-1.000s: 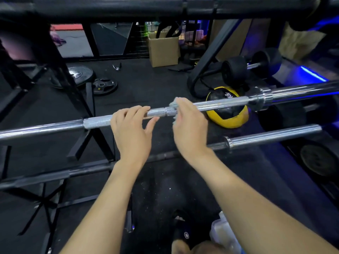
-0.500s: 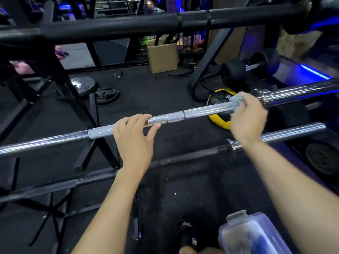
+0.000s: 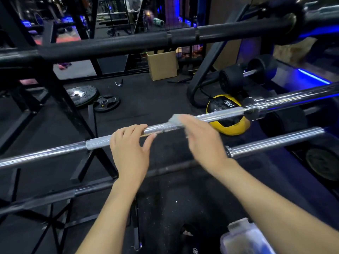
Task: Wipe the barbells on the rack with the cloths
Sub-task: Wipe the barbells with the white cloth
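Observation:
A chrome barbell (image 3: 55,153) runs across the rack from lower left to upper right. My left hand (image 3: 130,153) grips its knurled middle, fingers curled over the top. Just to the right, my right hand (image 3: 203,142) is motion-blurred and holds a small grey cloth (image 3: 175,119) wrapped on the shaft. A second chrome barbell (image 3: 275,142) lies lower and nearer on the right. A dark bar (image 3: 55,197) sits below it on the left, and a thick black barbell (image 3: 128,43) crosses above.
A yellow-and-black 2 kg medicine ball (image 3: 231,125), dumbbells (image 3: 247,74), weight plates (image 3: 82,94) and a cardboard box (image 3: 162,65) lie on the black floor beyond. Black rack legs (image 3: 73,114) stand at left. A clear plastic box (image 3: 244,237) is near my right forearm.
My right hand slid the cloth right to the barbell's collar, then back left toward my left hand. My left hand kept its grip. The view tilted upward.

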